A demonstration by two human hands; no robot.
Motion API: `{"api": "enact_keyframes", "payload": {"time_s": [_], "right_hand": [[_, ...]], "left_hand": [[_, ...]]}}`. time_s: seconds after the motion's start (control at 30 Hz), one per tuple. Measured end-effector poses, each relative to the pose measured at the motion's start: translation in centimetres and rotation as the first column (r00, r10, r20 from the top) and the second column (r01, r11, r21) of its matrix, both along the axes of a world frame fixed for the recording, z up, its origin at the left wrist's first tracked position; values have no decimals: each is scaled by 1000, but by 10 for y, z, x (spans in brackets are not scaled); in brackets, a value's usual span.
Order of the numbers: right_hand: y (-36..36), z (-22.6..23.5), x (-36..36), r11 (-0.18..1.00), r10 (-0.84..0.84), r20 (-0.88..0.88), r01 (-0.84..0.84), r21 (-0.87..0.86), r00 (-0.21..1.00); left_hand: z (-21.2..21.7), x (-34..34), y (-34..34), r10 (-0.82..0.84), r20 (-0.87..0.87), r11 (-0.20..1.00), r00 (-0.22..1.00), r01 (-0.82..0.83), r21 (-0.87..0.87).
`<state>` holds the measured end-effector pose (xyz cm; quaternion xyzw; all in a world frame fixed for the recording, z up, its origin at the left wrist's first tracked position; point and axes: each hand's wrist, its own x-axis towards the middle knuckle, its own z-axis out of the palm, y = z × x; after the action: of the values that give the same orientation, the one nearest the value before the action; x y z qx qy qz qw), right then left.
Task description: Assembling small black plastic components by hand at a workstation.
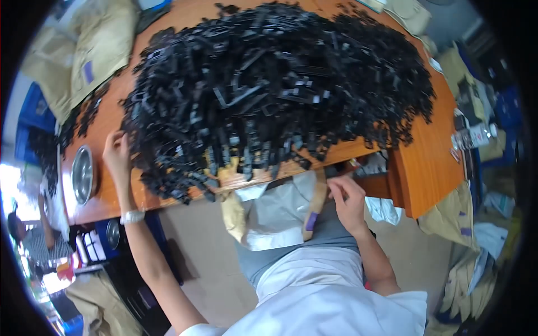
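Note:
A large heap of small black plastic parts [269, 84] covers most of the wooden table [431, 179]. At the heap's left edge is my left hand [116, 154], its fingers bent together; anything between them is too small to make out. My right hand [348, 203] is at the table's front, beside the right rim of an open bag. Its thumb and fingers are curled closed, and I cannot make out anything in them. The bag [274, 215], brown paper outside with a pale lining, hangs open over my lap, below the table's edge. Some parts overhang that edge.
A round metal bowl [83, 175] stands at the table's left. Large brown paper bags [103, 47] lie at the far left. Right of my lap is an open drawer [372, 182]; a clear bottle [473, 137] lies past the table's right edge. Another person [39, 238] is at the left.

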<state>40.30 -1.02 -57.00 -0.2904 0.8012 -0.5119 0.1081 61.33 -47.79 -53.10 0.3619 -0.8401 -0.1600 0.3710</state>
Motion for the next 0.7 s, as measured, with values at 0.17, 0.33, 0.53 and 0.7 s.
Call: {"api": "enact_keyframes", "payload": {"time_s": [0.17, 0.33, 0.53, 0.7], "right_hand": [[-14, 8, -27, 982, -188, -293, 170, -88, 937], [-26, 6, -39, 991, -113, -481, 62, -121, 870], [-34, 10, -57, 991, -13, -608, 92, 100, 794], [-30, 7, -62, 993, -43, -585, 98, 62, 810]], "left_hand": [[28, -60, 171, -292, -297, 911, 909, 359, 205], [9, -88, 287, -623, -203, 598, 755, 628, 498], [-25, -105, 352, -580, -315, 363, 751, 585, 725], [-27, -116, 363, -630, -300, 349, 716, 606, 715]]}}
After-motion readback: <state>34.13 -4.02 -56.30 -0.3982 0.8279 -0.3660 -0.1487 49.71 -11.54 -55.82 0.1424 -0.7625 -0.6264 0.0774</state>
